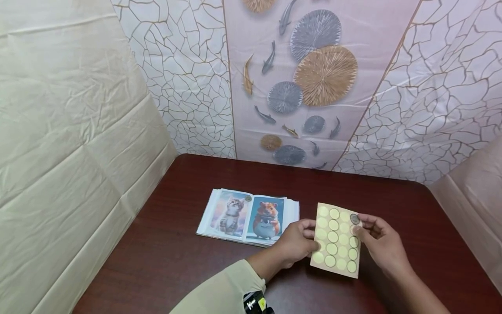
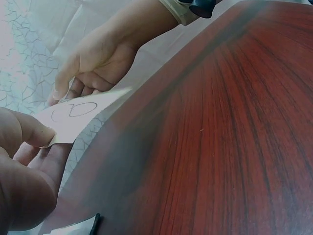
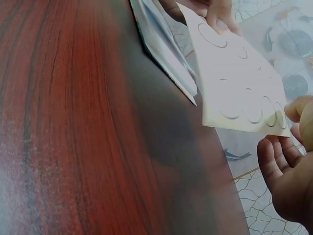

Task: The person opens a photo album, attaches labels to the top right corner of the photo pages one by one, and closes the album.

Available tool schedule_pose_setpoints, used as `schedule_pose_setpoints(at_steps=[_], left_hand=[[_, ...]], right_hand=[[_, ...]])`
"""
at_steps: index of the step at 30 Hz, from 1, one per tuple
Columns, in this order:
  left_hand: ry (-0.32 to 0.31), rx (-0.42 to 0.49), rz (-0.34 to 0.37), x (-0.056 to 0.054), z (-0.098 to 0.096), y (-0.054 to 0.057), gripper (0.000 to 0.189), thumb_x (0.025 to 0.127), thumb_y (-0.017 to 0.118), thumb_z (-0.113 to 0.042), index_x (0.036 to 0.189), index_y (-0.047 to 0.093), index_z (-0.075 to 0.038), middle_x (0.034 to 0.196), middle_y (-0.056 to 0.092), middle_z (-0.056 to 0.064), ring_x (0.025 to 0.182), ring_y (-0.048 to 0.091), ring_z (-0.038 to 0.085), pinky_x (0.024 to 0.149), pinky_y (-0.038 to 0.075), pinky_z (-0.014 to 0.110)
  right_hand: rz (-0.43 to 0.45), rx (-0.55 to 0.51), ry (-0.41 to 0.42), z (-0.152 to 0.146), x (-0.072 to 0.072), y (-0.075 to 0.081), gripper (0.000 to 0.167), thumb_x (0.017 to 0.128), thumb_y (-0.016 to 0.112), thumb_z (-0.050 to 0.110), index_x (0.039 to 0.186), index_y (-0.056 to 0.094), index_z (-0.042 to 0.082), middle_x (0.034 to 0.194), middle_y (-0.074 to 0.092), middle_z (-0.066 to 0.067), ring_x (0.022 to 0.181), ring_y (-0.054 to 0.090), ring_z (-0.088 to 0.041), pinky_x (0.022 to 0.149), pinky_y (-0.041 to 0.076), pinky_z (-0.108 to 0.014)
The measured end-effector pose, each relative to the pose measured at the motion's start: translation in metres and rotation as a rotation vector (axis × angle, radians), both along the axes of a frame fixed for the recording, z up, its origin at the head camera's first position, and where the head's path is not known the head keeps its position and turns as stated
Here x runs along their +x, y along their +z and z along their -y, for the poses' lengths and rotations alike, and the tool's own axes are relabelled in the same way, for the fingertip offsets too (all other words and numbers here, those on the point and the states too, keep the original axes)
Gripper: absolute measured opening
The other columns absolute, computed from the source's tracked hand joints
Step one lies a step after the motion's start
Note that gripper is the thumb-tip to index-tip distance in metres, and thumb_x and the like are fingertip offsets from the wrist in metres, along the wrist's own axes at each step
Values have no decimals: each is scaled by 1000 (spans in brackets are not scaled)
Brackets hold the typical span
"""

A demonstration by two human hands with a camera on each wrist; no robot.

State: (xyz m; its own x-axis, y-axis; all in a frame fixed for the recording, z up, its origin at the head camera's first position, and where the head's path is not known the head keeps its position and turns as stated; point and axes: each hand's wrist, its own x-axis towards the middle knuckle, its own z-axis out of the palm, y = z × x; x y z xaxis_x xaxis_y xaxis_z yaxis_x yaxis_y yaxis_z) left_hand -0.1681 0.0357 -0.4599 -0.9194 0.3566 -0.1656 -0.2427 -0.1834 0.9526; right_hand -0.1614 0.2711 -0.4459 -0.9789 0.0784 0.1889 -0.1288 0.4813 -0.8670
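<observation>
A cream sticker sheet (image 1: pixel 336 243) with rows of pale yellow circles, some outlined in black, is held up over the table. My left hand (image 1: pixel 296 244) pinches its left edge, thumb on the front. Its right edge is between the thumb and fingers of my right hand (image 1: pixel 382 246). One dark, patterned round sticker (image 1: pixel 354 219) shows at the sheet's top right corner, just above the right thumb. In the right wrist view the sheet (image 3: pixel 239 83) tilts, its front washed pale by light. The left wrist view shows it (image 2: pixel 73 117) nearly edge-on between both hands.
An open photo album (image 1: pixel 208 220) lies behind the left hand, with a kitten picture (image 1: pixel 227 216) and a hamster picture (image 1: pixel 268 220). A small dark round piece (image 1: pixel 248 198) sits at the kitten picture's top right. Patterned cloth (image 1: pixel 196 87) hangs behind the dark red table (image 1: pixel 157 261).
</observation>
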Motion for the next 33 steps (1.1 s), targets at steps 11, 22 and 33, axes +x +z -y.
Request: schedule_pose_setpoints(at_steps=[11, 22, 33], left_hand=[[-52, -7, -50, -2, 4, -2, 59, 79, 59, 22, 128, 64, -11, 97, 74, 5, 80, 72, 21, 64, 61, 34], [3, 49, 9, -5, 0, 0, 30, 96, 69, -4, 123, 62, -13, 94, 73, 8, 78, 73, 23, 67, 62, 39], [28, 73, 15, -9, -6, 4, 16, 95, 73, -8, 108, 65, -11, 86, 75, 13, 73, 74, 25, 67, 62, 39]], right_hand=[[31, -30, 54, -1, -1, 1, 39, 97, 73, 12, 130, 60, -3, 101, 69, -4, 85, 67, -7, 71, 58, -23], [17, -44, 109, -1, 4, 2, 40, 95, 73, 5, 131, 57, -6, 101, 69, 1, 85, 66, -7, 70, 56, -20], [-37, -12, 199, 4, 8, 1, 39, 92, 74, 0, 129, 60, -5, 103, 69, -3, 85, 64, -11, 68, 56, -22]])
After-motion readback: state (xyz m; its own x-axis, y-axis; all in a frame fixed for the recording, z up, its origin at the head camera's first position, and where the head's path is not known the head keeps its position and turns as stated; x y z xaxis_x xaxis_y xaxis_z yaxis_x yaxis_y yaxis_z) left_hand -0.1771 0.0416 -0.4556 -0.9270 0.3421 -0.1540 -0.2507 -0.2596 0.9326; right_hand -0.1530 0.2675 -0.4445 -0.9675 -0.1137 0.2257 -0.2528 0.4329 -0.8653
